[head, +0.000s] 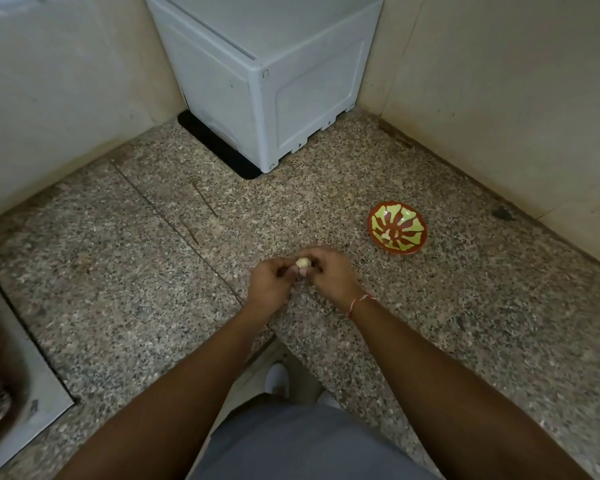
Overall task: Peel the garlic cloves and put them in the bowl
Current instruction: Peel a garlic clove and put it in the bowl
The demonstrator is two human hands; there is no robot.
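Both hands meet over the speckled granite counter (153, 271) and hold a pale garlic clove (302, 262) between their fingertips. My left hand (270, 284) curls round it from the left, and my right hand (329, 275), with a red thread at the wrist, pinches it from the right. A small red bowl with a green pattern (397, 232) stands to the right of the hands, a little farther back. Pale garlic pieces (386, 236) lie inside the bowl near its left side.
A white boxy appliance (267, 81) stands on a black mat in the back corner between two tiled walls. A steel sink (11, 393) sits at the left edge. The counter's front edge runs below my forearms, with the floor and a white shoe (278, 379) beneath.
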